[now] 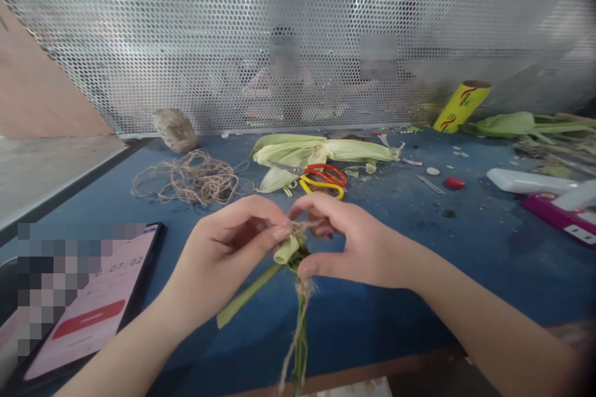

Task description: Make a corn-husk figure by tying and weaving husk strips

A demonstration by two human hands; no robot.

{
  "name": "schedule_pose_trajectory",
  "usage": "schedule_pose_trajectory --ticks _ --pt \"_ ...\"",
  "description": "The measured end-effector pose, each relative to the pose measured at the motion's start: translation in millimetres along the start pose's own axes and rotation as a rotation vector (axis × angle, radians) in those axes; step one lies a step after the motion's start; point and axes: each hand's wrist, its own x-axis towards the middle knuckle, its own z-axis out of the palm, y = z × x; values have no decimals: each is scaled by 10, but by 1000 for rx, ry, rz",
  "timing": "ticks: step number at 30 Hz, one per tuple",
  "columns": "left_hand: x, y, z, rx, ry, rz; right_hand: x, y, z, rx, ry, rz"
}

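Observation:
My left hand (228, 246) and my right hand (347, 238) meet at the middle of the blue table (465, 260). Both pinch a small folded bundle of green corn husk strips (288, 251) wrapped with jute twine (302, 288). My left thumb and forefinger grip the twine end at the top of the bundle. My right hand's fingers close around the bundle from the right. Husk strips and a twine tail hang down toward me.
Corn husks (321, 151) lie behind the hands with red-and-yellow scissors (323, 178) on them. A loose twine tangle (193, 178) and its spool (174, 130) sit back left. A phone showing a timer (97, 304) lies at left. A glue gun (535, 182) and yellow tube (460, 106) are at right, before a perforated metal screen (298, 36).

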Motion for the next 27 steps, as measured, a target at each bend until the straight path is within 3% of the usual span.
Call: schedule_pose_trajectory --ticks 6,11,19,23,27 --pt "23 36 -41 111 -32 223 83 125 117 455 -128 111" --pt "19 18 -98 258 -103 392 139 185 200 601 -172 161" --pt "25 51 -106 417 39 410 110 98 148 429 10 43" --pt "23 61 -110 475 19 394 97 54 128 258 69 19" --pt "16 59 -71 523 70 368 86 75 134 159 95 -4"
